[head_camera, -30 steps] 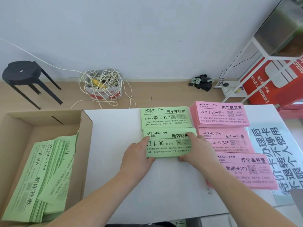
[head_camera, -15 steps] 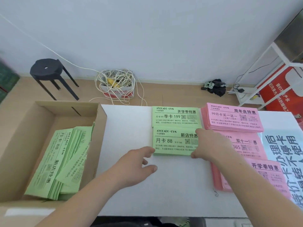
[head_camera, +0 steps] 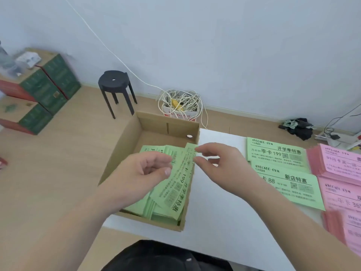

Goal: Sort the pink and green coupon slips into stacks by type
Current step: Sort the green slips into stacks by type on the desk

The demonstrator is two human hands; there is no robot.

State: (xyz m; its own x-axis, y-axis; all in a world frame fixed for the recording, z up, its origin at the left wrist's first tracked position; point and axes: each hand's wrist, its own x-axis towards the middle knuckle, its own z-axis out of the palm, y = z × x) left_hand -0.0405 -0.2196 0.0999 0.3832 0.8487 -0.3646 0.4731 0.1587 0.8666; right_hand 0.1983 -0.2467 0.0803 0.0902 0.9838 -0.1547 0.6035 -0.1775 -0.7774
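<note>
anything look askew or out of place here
Yes: the green slips in the cardboard box lie fanned and crooked, unlike the two squared green stacks on the table.

Black stool [head_camera: 114, 83] by the wall, cable tangle [head_camera: 180, 103] beside it, green cartons [head_camera: 48, 85] stacked far left, perhaps dark cloth [head_camera: 298, 126] at right

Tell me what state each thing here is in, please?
Cardboard box: open, holding green slips.
Top green slip: tilted up by the box wall.
Left hand: curled at that slip; grip unclear.
Right hand: poised at its edge; grip unclear.
Green stacks: flat on table.
Pink stacks: flat beside them.
</note>
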